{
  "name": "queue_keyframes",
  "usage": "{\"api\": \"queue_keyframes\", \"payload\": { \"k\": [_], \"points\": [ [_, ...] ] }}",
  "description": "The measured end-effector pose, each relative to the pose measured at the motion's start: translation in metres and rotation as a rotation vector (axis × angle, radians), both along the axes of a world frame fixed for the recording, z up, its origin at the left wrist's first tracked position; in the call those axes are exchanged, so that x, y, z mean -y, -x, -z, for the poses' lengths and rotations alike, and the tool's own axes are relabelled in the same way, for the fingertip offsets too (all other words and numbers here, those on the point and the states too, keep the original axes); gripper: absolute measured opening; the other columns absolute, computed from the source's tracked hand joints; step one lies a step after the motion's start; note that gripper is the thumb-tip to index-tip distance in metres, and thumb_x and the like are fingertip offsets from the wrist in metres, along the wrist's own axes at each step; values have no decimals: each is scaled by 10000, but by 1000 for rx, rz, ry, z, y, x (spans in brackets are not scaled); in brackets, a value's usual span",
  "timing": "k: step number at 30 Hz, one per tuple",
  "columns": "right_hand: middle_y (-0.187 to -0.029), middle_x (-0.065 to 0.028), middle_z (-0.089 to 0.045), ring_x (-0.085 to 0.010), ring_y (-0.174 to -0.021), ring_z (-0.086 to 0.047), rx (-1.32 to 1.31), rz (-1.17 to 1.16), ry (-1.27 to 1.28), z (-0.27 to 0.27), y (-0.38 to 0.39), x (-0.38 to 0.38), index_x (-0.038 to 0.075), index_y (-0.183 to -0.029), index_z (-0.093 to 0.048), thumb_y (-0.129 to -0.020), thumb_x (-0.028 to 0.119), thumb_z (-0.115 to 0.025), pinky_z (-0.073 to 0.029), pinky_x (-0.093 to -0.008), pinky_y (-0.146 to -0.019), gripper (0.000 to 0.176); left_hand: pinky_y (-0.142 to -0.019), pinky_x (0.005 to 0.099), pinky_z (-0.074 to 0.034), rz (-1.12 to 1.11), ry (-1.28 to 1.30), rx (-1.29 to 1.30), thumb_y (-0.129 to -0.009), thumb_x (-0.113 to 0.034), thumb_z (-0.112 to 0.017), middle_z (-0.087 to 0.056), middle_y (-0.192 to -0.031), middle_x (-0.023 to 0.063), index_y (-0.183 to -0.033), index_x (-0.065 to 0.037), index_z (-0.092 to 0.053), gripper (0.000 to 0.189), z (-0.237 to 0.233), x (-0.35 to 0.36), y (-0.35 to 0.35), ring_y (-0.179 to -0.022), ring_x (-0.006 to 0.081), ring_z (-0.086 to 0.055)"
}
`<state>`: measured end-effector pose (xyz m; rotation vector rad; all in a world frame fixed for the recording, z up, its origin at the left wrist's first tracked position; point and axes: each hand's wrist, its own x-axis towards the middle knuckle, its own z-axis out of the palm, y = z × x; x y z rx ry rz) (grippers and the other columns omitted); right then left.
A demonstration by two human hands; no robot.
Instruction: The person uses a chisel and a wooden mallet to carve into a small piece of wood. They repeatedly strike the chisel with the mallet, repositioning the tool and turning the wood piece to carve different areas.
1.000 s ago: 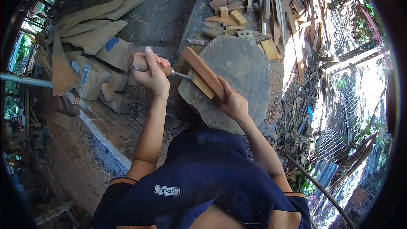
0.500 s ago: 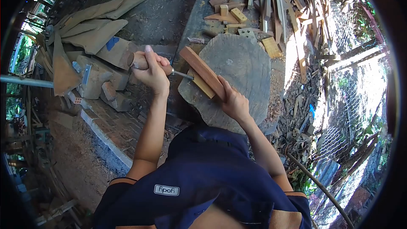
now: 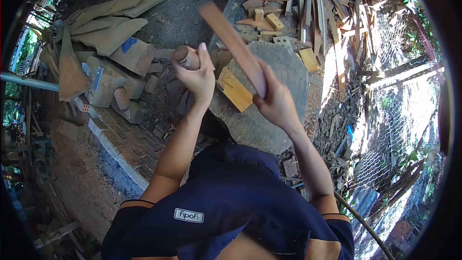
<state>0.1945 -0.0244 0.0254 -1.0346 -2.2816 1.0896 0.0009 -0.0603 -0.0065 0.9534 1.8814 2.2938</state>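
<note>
My left hand (image 3: 197, 74) is wrapped round the thick wooden handle of a chisel (image 3: 186, 58). Most of its blade is hidden behind the hand; the tip seems to be at the left end of a yellowish wood block (image 3: 238, 94). Dark marks show on that block's upper face. It lies on a round wooden stump (image 3: 284, 67). In my right hand (image 3: 278, 103) is the near end of a long reddish-brown wooden bar (image 3: 233, 41), its far end blurred and raised above the block and stump.
Small wood pieces (image 3: 274, 21) and a yellow block (image 3: 309, 59) lie beyond the stump. Long strips (image 3: 315, 9) are piled at the back right. Leftward stand shaped boards (image 3: 103, 36) and heavy wood chunks (image 3: 108, 86). Wire mesh (image 3: 392, 115) runs along the right.
The bar in my right hand has lifted off the block and its far end has swung up. My left hand has moved right with the chisel, its handle now tilted more upright.
</note>
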Motion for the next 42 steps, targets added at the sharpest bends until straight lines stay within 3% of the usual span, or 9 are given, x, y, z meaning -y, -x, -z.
{"api": "queue_keyframes", "payload": {
  "k": [7, 9, 14, 17, 25, 28, 32, 38, 42],
  "points": [
    [-1083, -157, -666, -326, -798, -710, -565, -112, -691, -93, 17, 3, 155, -1504, -342, -758, -16, -610, -588, -401, -737, 811, -685, 315, -521, -145, -19, -421, -886, -75, -722, -619, -838, 76, -1015, -4, -507, 261, -8, -5, -12, -763, 172, -647],
    [-928, -82, -640, -257, -698, -673, 332, -192, -711, -89, 7, 3, 182, -1504, -388, -707, -52, -631, -587, -370, -634, 865, -758, 333, -526, -145, -83, -466, -889, -72, -711, -624, -931, 98, -1088, 11, -507, 297, -3, -6, -8, -855, 193, -647],
    [-776, -48, -549, -192, -583, -603, -283, -57, -787, -106, 11, 0, 261, -1481, -447, -719, -49, -632, -559, -329, -533, 844, -875, 347, -513, -134, -7, -250, -825, -53, -757, -626, -1118, 172, -1217, 55, -458, 505, -2, -2, -3, -1007, 238, -653],
    [-802, -54, -562, -200, -612, -612, 259, -126, -923, -83, 8, 1, 253, -1479, -452, -737, -49, -631, -569, -325, -563, 821, -882, 350, -504, -120, -57, -389, -843, -37, -728, -622, -1116, 178, -1201, 69, -461, 459, 10, 1, -3, -1015, 255, -648],
    [-756, -41, -519, -214, -620, -644, -242, -81, -762, -94, 13, 4, 270, -1502, -411, -717, -19, -666, -544, -350, -516, 874, -950, 364, -471, -47, 11, -285, -823, -6, -738, -601, -1148, 170, -1252, 69, -443, 527, 12, 4, -5, -1104, 246, -609],
    [-1091, -170, -670, -357, -891, -700, 449, -165, -529, -98, 8, 6, 224, -1486, -418, -718, -53, -620, -584, -400, -763, 842, -842, 331, -508, -130, -101, -295, -865, -56, -742, -607, -1009, 111, -1152, 36, -469, 406, 8, -1, -5, -943, 196, -637],
    [-1149, -153, -677, -413, -978, -660, -165, -58, -209, -45, 0, 14, 280, -1478, -387, -708, -21, -593, -557, -479, -796, 852, -535, 260, -483, 4, -58, 17, -911, -40, -685, -594, -776, 62, -987, -39, -458, 240, 11, 20, 5, -538, 112, -575],
    [-1076, -199, -690, -417, -994, -660, 381, -42, 123, 58, -14, 23, 277, -1504, -313, -711, 39, -605, -541, -515, -831, 877, -563, 289, -509, 130, -210, -54, -941, -26, -627, -609, -792, 96, -990, -46, -405, 228, 21, 55, 0, -563, 139, -599],
    [-1064, -221, -689, -430, -1015, -651, 354, -11, 188, 93, -17, 30, 279, -1498, -317, -708, 39, -590, -527, -522, -860, 870, -690, 385, -574, 239, -234, -247, -965, -21, -562, -602, -829, 120, -1060, -49, -348, 236, 22, 78, -18, -674, 196, -636]
  ]
}}
